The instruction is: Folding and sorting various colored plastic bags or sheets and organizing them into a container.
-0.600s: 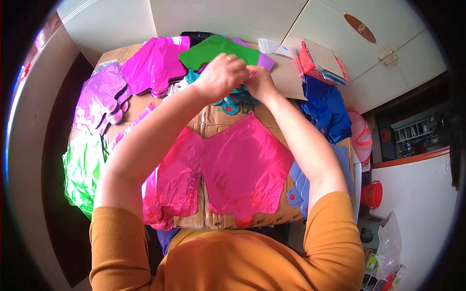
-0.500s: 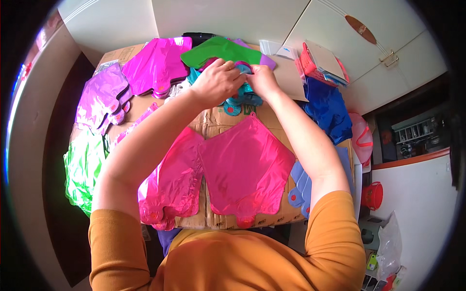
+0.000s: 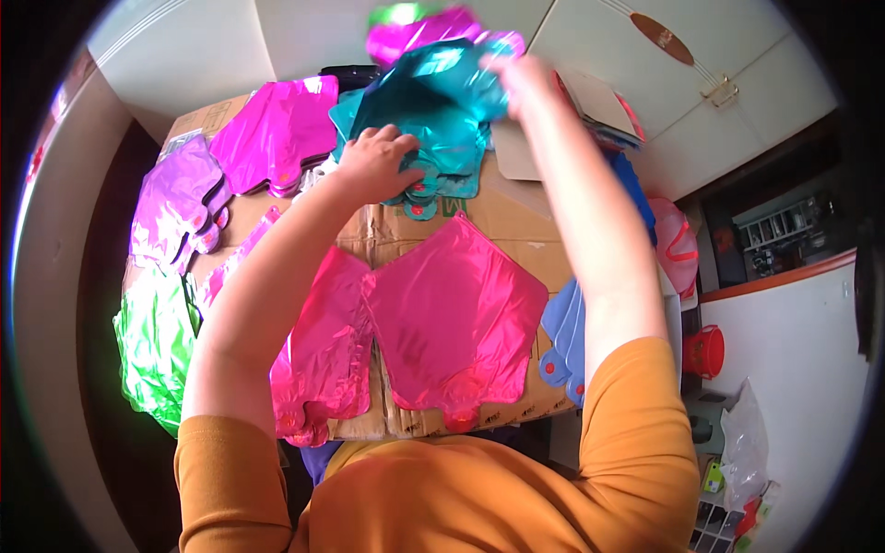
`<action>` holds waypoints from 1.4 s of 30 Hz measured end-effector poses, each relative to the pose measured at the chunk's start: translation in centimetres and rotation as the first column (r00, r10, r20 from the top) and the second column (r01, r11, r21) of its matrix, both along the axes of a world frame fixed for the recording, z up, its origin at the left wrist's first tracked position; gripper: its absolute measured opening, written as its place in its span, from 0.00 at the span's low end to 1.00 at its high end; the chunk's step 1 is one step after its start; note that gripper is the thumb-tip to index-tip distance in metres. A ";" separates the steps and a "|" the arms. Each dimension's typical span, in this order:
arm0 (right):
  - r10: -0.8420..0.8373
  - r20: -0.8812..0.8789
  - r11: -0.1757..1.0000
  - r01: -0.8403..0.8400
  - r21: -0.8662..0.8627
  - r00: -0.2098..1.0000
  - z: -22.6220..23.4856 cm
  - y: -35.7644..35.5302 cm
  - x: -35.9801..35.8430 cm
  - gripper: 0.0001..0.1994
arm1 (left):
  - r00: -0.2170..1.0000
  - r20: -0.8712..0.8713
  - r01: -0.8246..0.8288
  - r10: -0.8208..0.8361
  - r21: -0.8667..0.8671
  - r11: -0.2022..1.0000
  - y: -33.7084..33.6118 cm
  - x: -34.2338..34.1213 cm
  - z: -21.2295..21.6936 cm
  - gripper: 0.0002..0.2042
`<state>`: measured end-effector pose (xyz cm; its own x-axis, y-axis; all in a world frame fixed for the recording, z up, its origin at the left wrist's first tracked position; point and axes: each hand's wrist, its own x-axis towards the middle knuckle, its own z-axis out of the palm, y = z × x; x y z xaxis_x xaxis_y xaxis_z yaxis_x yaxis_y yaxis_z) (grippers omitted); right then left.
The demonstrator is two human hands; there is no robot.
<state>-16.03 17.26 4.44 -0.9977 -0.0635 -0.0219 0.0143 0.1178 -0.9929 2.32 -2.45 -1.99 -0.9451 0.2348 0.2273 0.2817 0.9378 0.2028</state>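
My right hand (image 3: 527, 88) is raised at the back of the table, smeared by motion. It pinches a stack of shiny flat foil balloons, a teal one (image 3: 438, 78) in front with magenta and green ones (image 3: 429, 35) behind. My left hand (image 3: 376, 164) lies with fingers apart on the lower left of the teal pile, beside round tabs with red dots (image 3: 421, 189). Nearer me lie two bright pink flat foil balloons (image 3: 452, 313), side by side, each with a tab toward me.
Cardboard (image 3: 396, 226) covers the table. Magenta (image 3: 277, 129), lilac (image 3: 175, 198) and green (image 3: 157, 341) foil piles line the left, a blue-grey pile (image 3: 564, 341) the right. White cabinets (image 3: 369, 32) stand behind; a red bucket (image 3: 703, 352) is at right.
My right hand has moved up and right, lifting the foil stack and turning it back so its teal side shows. My left hand has moved slightly left and down, its fingers now spread.
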 end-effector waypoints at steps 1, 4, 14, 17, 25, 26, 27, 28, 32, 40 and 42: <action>-0.062 -0.032 0.989 0.057 -0.139 0.998 1.8 1.3 -2.6 0.12 | 1.000 0.007 -0.017 0.017 -0.002 1.000 -0.2 0.2 -0.1 0.21; -0.199 -0.128 0.916 0.138 -0.377 0.971 9.1 13.9 -10.8 0.14 | 1.000 0.017 0.001 -0.002 0.040 0.999 1.0 -1.4 -0.6 0.24; -0.289 -0.586 0.696 0.586 0.413 0.757 22.3 43.2 6.1 0.16 | 0.995 -0.089 0.043 -0.041 0.026 0.999 2.1 -2.1 2.1 0.20; -0.155 -0.818 0.202 0.828 0.523 0.554 19.8 40.3 11.5 0.17 | 0.854 -0.387 0.430 -0.347 0.151 0.890 7.5 -2.0 5.0 0.10; 0.189 -0.759 0.696 0.460 0.551 0.623 -0.8 28.5 18.2 0.06 | 0.519 -0.283 0.842 -0.807 0.009 0.539 24.7 -3.5 0.0 0.19; 0.198 -0.753 0.744 0.404 0.532 0.628 -2.5 28.0 18.4 0.07 | 0.514 -0.281 0.843 -0.810 -0.008 0.538 25.3 -4.0 -0.7 0.18; 0.150 -0.666 0.742 0.362 0.564 0.731 -4.3 27.7 18.6 0.07 | 0.513 -0.272 0.841 -0.814 -0.029 0.540 25.3 -4.5 -1.3 0.18; 0.146 -0.636 0.725 0.356 0.590 0.758 -5.4 27.9 18.9 0.08 | 0.506 -0.265 0.843 -0.821 -0.047 0.535 25.5 -4.7 -1.6 0.18; 0.032 -0.583 0.714 0.390 0.582 0.812 -7.0 28.2 19.2 0.09 | 0.487 -0.383 0.857 -0.785 0.036 0.515 26.9 -5.4 -2.1 0.14; -0.007 -0.493 0.653 0.377 0.657 0.870 -8.2 27.3 17.9 0.11 | 0.502 -0.280 0.859 -0.818 0.054 0.508 25.8 -5.5 -1.6 0.18; 0.005 -0.453 0.635 0.347 0.690 0.891 -7.8 27.5 18.0 0.11 | 0.488 -0.316 0.867 -0.814 0.067 0.494 26.3 -5.6 -1.4 0.15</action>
